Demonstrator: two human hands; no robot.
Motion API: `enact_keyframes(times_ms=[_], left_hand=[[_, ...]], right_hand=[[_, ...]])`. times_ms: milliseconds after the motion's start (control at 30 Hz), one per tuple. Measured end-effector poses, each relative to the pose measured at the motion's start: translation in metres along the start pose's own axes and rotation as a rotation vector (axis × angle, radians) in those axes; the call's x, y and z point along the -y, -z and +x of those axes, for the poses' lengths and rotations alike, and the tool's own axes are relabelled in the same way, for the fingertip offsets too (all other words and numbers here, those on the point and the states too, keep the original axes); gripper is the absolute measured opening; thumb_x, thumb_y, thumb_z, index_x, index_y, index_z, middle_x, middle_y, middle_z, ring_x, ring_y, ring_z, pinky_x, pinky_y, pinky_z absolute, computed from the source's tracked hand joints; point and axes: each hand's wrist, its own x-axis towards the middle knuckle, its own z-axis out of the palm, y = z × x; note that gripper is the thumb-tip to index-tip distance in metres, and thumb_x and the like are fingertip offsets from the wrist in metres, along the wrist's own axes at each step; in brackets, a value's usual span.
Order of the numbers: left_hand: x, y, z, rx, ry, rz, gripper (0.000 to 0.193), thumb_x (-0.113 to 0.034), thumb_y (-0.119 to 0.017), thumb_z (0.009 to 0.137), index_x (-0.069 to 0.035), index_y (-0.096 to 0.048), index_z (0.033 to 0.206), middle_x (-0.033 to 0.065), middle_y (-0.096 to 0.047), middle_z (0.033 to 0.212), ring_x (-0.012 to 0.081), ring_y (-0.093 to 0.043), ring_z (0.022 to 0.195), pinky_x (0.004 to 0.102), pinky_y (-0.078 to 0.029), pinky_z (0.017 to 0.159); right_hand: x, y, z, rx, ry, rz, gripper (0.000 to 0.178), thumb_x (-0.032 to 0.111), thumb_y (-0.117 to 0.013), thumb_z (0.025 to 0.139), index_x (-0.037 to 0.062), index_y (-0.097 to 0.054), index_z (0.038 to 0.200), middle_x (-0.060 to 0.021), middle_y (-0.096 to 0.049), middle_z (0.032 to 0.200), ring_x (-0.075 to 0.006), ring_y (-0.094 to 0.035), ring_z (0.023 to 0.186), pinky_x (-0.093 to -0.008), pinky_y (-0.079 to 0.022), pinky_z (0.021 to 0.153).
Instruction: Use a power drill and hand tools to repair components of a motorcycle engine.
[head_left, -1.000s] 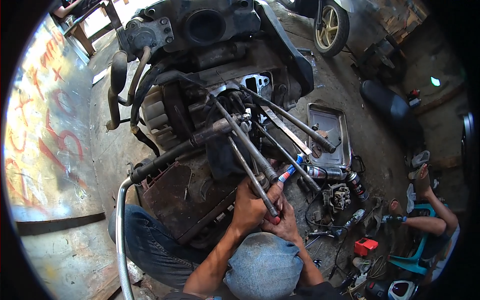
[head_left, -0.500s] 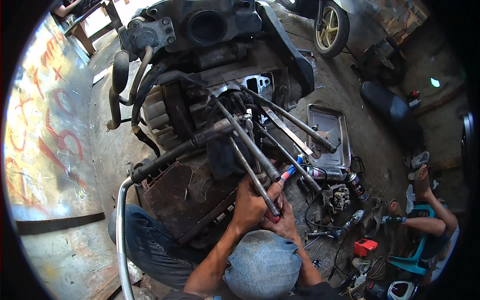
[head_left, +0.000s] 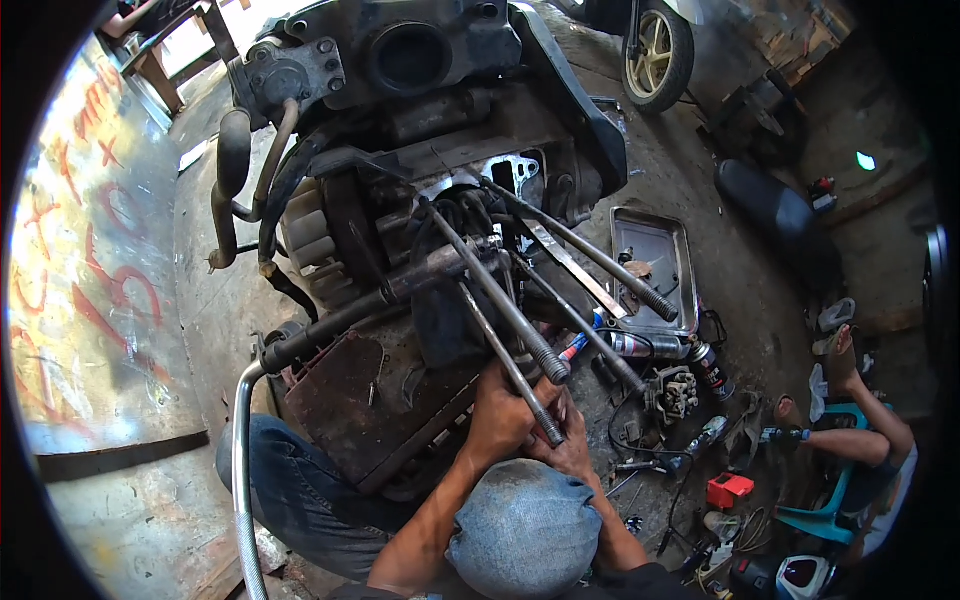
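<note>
My left hand [head_left: 503, 412] and my right hand [head_left: 569, 443] are close together, low in front of the engine. Both have curled fingers; what lies between them is hidden. Just beyond them shows a blue, white and red tube [head_left: 574, 347], partly covered by studs; I cannot tell whether a hand touches it. Long threaded studs [head_left: 497, 292] stick out of the opened engine [head_left: 440, 195] toward me, one crossing in front of my left fingers. A flat metal strip [head_left: 572, 267] lies between two studs. My denim-covered knee [head_left: 525, 530] is between my forearms.
A kickstand-like bar with a chrome end [head_left: 240, 450] runs along my left. At right are a metal tray [head_left: 685, 270], spray cans [head_left: 712, 370], a greasy metal part [head_left: 675, 393], a red box [head_left: 730, 491] and loose tools. Another person's leg [head_left: 850, 447] is beyond them.
A red piece that showed between my hands is now out of sight. The view has shifted slightly, and my hands stay in nearly the same place.
</note>
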Motion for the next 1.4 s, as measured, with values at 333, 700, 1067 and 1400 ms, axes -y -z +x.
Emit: enact_keyframes(times_ms=[333, 700, 1067, 1400], left_hand=[[0.0, 0.01, -0.001, 0.082, -0.006, -0.025, 0.05, -0.016, -0.069, 0.091, 0.004, -0.051, 0.133, 0.004, -0.063, 0.09, 0.01, -0.062, 0.075, 0.026, -0.051, 0.069], [0.009, 0.016, 0.008, 0.118, 0.001, -0.079, 0.05, -0.017, -0.068, 0.091, 0.006, -0.051, 0.132, 0.0051, -0.063, 0.083, 0.012, -0.061, 0.07, 0.0282, -0.051, 0.064], [0.004, 0.013, 0.008, 0.049, -0.021, 0.006, 0.047, -0.018, -0.068, 0.092, 0.005, -0.053, 0.129, 0.0055, -0.063, 0.083, 0.0123, -0.06, 0.067, 0.0276, -0.05, 0.06], [0.01, 0.017, 0.009, 0.094, 0.031, -0.032, 0.042, -0.016, -0.067, 0.092, 0.005, -0.053, 0.127, 0.0063, -0.063, 0.084, 0.0118, -0.06, 0.068, 0.0267, -0.05, 0.06]], right_hand=[[0.024, -0.002, 0.008, 0.076, -0.028, 0.074, 0.072, 0.028, -0.084, 0.076, -0.0003, -0.049, 0.132, -0.0118, -0.063, 0.108, -0.0194, -0.062, 0.1, -0.0344, -0.051, 0.088], [-0.001, -0.005, 0.009, 0.067, 0.01, 0.147, 0.07, 0.02, -0.082, 0.079, 0.0005, -0.044, 0.134, -0.0107, -0.057, 0.118, -0.0193, -0.057, 0.107, -0.0341, -0.049, 0.091], [0.007, -0.007, 0.008, 0.045, -0.022, 0.045, 0.084, 0.025, -0.082, 0.08, -0.0003, -0.035, 0.145, -0.0125, -0.056, 0.124, -0.022, -0.056, 0.114, -0.035, -0.048, 0.095], [0.006, -0.012, 0.009, 0.039, 0.067, 0.247, 0.084, 0.021, -0.082, 0.08, -0.0006, -0.033, 0.146, -0.013, -0.054, 0.13, -0.0222, -0.054, 0.119, -0.0348, -0.046, 0.1]])
